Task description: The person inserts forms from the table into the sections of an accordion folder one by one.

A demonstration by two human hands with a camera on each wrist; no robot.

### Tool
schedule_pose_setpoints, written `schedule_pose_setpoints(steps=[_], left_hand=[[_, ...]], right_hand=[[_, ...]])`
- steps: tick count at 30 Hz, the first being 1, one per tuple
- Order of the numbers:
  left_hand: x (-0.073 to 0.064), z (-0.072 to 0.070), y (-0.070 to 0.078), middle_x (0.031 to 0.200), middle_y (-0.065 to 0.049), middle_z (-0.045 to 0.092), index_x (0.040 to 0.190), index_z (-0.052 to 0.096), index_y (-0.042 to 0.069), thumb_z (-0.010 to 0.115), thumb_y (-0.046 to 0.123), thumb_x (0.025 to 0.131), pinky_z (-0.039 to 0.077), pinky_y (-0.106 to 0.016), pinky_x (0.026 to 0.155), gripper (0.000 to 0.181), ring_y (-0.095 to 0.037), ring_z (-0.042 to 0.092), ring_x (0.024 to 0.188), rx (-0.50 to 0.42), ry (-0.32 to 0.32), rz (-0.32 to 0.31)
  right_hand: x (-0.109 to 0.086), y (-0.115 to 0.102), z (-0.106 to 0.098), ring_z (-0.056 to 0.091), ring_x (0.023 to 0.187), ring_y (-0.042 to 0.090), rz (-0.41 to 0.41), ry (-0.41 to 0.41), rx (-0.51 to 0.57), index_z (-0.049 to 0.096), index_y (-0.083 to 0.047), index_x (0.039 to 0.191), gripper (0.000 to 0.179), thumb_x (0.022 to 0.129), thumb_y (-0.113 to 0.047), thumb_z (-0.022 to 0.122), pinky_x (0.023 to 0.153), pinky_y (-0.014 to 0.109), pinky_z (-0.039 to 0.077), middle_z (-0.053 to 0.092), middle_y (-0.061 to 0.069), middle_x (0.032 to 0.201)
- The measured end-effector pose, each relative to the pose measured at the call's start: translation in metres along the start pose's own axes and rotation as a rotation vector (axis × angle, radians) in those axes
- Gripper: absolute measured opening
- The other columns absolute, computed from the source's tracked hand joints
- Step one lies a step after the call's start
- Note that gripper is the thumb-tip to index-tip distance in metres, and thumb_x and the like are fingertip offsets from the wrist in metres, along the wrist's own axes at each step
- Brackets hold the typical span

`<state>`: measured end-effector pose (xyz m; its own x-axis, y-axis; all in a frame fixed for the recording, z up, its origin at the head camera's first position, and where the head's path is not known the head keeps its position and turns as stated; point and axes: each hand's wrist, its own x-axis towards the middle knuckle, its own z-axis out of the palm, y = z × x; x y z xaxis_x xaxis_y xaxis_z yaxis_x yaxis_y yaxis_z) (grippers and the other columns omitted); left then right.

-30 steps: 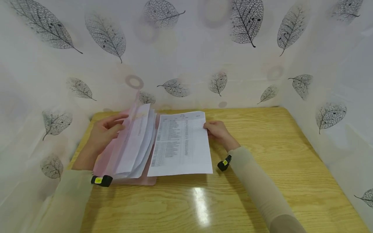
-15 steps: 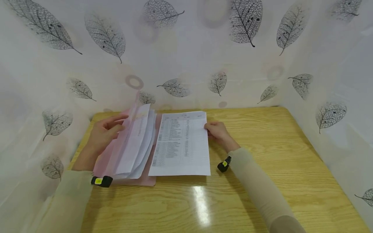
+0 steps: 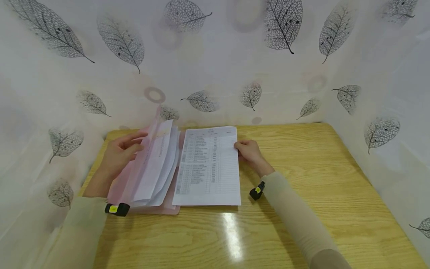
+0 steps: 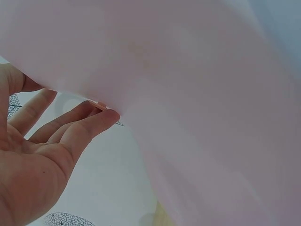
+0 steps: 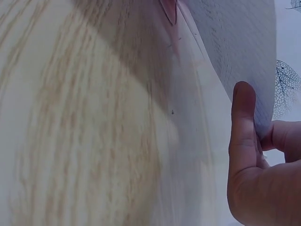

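A pink plastic folder point(image 3: 170, 207) lies open on the left half of the table. My left hand point(image 3: 117, 155) pinches the edge of its raised, see-through pink cover between thumb and fingers. In the left wrist view the cover point(image 4: 197, 117) fills most of the picture. Several white sheets point(image 3: 157, 164) fan out under that cover. To their right, a printed sheet with a table of text point(image 3: 208, 164) overlaps the folder's right side. My right hand point(image 3: 250, 151) pinches its right edge, thumb on top. The right wrist view shows the sheet point(image 5: 244, 37) steeply tilted beside the thumb.
The wooden table point(image 3: 302, 160) extends to the right and in front of the folder. A white curtain with leaf prints point(image 3: 215, 67) surrounds its back and sides. Black wrist devices point(image 3: 117, 209) sit on both sleeves.
The printed sheet has shifted slightly left and its near edge has come down a little toward me. My right hand moved slightly with it. The left hand and cover stay put.
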<state>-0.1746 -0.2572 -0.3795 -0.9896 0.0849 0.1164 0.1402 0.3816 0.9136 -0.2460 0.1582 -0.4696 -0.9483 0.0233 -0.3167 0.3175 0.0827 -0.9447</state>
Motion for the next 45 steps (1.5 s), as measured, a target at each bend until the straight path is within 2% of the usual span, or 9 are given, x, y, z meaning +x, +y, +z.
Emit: schedule_pose_setpoints(steps=[7,16,26,31,34,39,42,45], left_hand=[[0.001,0.0,-0.001,0.12,0.03,0.067,0.143,0.066,0.009,0.064,0.014,0.104,0.057,-0.016,0.078,0.039,0.012,0.065,0.108,0.005,0.002,0.01],[0.0,-0.001,0.0,0.119,0.03,0.067,0.144,0.065,0.01,0.064,0.015,0.105,0.056,-0.016,0.078,0.039,0.012,0.064,0.108,0.018,0.002,-0.009],[0.002,-0.001,-0.001,0.12,0.029,0.067,0.144,0.065,0.011,0.064,0.015,0.104,0.058,-0.019,0.078,0.04,0.011,0.064,0.108,0.024,0.006,-0.01],[0.002,-0.001,0.0,0.122,0.026,0.067,0.145,0.064,0.011,0.063,0.016,0.105,0.057,-0.018,0.079,0.041,0.009,0.065,0.109,0.029,-0.003,-0.03],[0.002,-0.001,0.0,0.123,0.024,0.067,0.145,0.064,0.011,0.063,0.018,0.105,0.056,-0.017,0.079,0.041,0.008,0.065,0.109,0.029,-0.003,-0.034],[0.002,0.0,0.0,0.126,0.024,0.066,0.146,0.064,0.011,0.063,0.019,0.106,0.056,-0.016,0.08,0.041,0.008,0.064,0.11,0.035,-0.005,-0.039],[0.002,0.0,0.0,0.128,0.023,0.065,0.146,0.063,0.012,0.063,0.02,0.106,0.056,-0.016,0.08,0.041,0.008,0.064,0.111,0.041,-0.005,-0.044],[0.003,0.0,0.0,0.129,0.022,0.065,0.146,0.063,0.012,0.063,0.02,0.106,0.056,-0.017,0.08,0.041,0.008,0.063,0.111,0.046,-0.002,-0.051]], right_hand=[[0.0,-0.002,-0.001,0.066,0.067,0.011,-0.032,0.014,-0.008,0.07,0.011,0.119,0.032,0.098,-0.011,0.059,0.062,0.025,0.058,0.07,0.002,0.082],[-0.007,-0.008,-0.001,0.069,0.067,0.009,-0.068,-0.038,-0.076,0.068,0.01,0.129,0.039,0.1,-0.013,0.057,0.064,0.024,0.06,0.073,0.012,0.096],[-0.008,-0.013,-0.001,0.069,0.067,0.009,-0.015,-0.031,-0.056,0.069,0.009,0.127,0.037,0.099,-0.014,0.059,0.063,0.024,0.058,0.072,0.003,0.085],[-0.012,-0.015,-0.003,0.066,0.062,0.009,0.018,-0.017,-0.044,0.071,0.006,0.107,0.023,0.097,-0.012,0.062,0.06,0.024,0.056,0.069,0.0,0.076],[-0.012,-0.015,-0.003,0.068,0.062,0.009,0.003,-0.006,-0.037,0.071,0.008,0.107,0.023,0.097,-0.012,0.063,0.06,0.024,0.058,0.069,0.0,0.075],[-0.01,-0.013,-0.002,0.07,0.063,0.01,-0.056,-0.021,-0.048,0.069,0.012,0.123,0.035,0.099,-0.012,0.06,0.063,0.025,0.06,0.072,0.006,0.085],[-0.01,-0.012,-0.001,0.069,0.063,0.01,-0.072,-0.025,-0.049,0.07,0.011,0.12,0.032,0.1,-0.012,0.06,0.062,0.025,0.06,0.072,0.006,0.085],[-0.01,-0.012,0.0,0.068,0.062,0.009,-0.064,-0.018,-0.044,0.07,0.009,0.11,0.026,0.099,-0.012,0.06,0.06,0.024,0.059,0.07,0.002,0.08]])
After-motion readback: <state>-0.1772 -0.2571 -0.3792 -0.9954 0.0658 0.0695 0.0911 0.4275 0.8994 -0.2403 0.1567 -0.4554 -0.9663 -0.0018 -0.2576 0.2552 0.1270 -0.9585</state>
